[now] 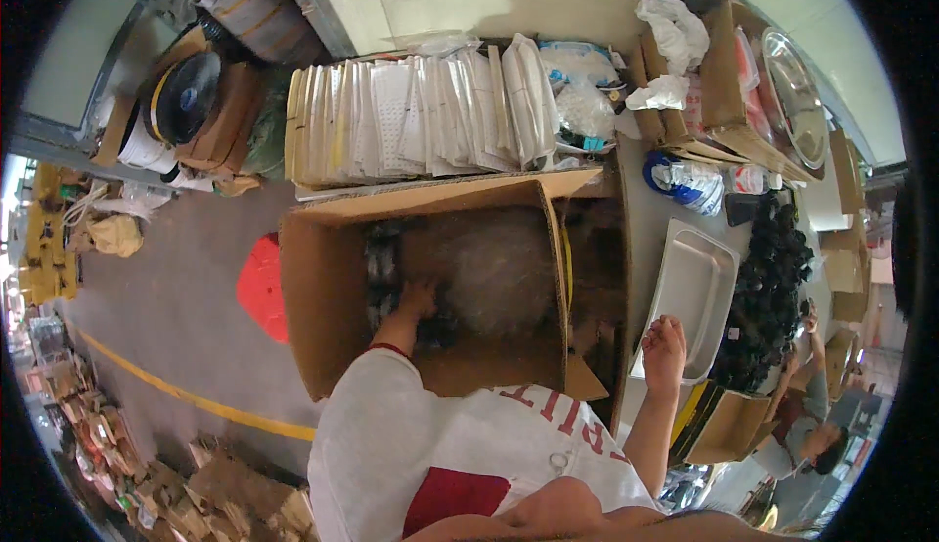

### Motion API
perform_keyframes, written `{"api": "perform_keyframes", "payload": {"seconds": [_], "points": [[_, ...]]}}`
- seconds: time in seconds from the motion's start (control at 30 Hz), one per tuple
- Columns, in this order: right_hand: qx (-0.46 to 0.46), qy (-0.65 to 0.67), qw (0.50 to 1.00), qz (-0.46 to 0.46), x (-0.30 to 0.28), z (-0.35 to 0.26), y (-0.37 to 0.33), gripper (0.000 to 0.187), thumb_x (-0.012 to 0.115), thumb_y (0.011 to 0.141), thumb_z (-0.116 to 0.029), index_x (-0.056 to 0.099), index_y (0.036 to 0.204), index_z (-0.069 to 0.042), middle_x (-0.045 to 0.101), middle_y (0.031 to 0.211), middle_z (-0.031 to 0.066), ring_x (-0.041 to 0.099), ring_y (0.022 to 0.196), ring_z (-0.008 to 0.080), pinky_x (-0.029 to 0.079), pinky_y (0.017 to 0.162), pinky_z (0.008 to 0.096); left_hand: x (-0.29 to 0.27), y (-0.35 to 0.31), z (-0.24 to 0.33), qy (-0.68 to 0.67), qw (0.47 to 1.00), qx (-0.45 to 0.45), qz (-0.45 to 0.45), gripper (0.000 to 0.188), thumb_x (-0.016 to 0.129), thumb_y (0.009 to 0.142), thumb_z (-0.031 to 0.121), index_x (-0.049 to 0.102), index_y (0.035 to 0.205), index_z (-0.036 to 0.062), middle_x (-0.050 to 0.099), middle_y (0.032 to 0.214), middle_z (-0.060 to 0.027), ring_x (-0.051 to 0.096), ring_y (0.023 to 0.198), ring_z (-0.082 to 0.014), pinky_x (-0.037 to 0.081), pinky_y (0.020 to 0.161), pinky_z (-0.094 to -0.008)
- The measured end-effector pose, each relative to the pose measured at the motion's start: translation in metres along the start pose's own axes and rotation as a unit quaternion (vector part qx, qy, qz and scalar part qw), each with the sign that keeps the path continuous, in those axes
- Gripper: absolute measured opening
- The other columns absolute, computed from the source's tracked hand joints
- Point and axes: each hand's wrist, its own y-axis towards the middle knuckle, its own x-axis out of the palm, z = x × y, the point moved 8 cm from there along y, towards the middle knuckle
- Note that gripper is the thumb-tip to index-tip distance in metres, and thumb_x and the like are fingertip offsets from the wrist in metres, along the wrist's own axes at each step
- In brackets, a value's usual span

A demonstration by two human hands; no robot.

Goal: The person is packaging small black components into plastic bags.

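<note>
While the left hand (418, 299) reaches down into the open cardboard box (323, 288), its fingers rest among the dark parts (381, 258) stacked along the box's left wall, beside a clear plastic bag (504, 273); whether it grips 1 I cannot tell. Loosely curled and holding nothing, the right hand (665, 346) rests on the near edge of the metal tray (690, 288) at the worktop's front edge.

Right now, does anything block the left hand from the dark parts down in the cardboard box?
Nothing visible does. The left hand is already inside the open cardboard box, at the dark parts; the clear plastic bag lies beside it.
</note>
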Motion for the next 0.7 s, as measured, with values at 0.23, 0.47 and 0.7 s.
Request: {"api": "perform_keyframes", "payload": {"seconds": [0.23,0.47,0.7], "points": [[-0.018,-0.046,0.999,-0.005,0.006,-0.003,-0.008,0.008,0.053,0.091,-0.015,0.053,0.094,-0.008,0.055,0.081,0.001,0.049,0.071,0.0096,0.039,0.062,0.0241,-0.027,0.014,0.022,0.04,0.997,0.067,0.03,0.053,0.055,0.081,0.018,0.042,0.133,0.014,0.042,0.136,-0.0165,0.04,0.124,-0.0351,0.032,0.102,-0.0511],[-0.009,-0.069,0.998,-0.007,-0.006,0.001,-0.005,0.009,0.053,0.091,-0.014,0.053,0.094,-0.006,0.054,0.077,0.0026,0.047,0.065,0.011,0.039,0.061,0.0246,-0.063,-0.018,0.032,0.122,0.989,0.003,-0.08,0.036,0.054,0.079,0.014,0.06,0.114,0.0083,0.059,0.116,-0.0193,0.055,0.11,-0.0354,0.046,0.09,-0.0463],[-0.012,-0.098,0.994,-0.057,-0.01,0.005,-0.006,0.013,0.057,0.089,-0.016,0.054,0.094,-0.004,0.055,0.083,0.0013,0.048,0.073,0.0091,0.04,0.067,0.0225,-0.201,-0.146,0.116,-0.133,0.921,0.234,-0.281,0.062,0.048,0.049,0.005,0.061,0.109,0.0029,0.061,0.11,-0.0134,0.055,0.108,-0.0272,0.042,0.093,-0.0333]]}}
